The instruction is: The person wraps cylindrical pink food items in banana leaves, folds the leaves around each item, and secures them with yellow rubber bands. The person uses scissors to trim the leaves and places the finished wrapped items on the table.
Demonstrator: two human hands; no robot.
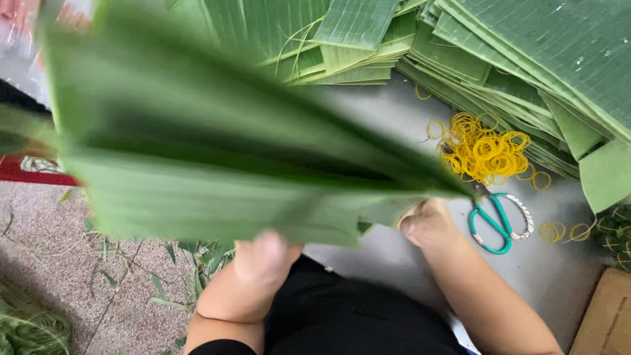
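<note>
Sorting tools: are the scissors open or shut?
Shut. The scissors' two green handle loops lie close together on the grey table; their blades are hidden under the leaves.

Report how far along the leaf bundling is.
Done: cut banana-leaf pieces sit in stacks across the grey table. In hand: the left hand and right hand grip a blurred leaf bundle, no band visible on it. Left: yellow rubber bands lie unused beside the scissors.
</note>
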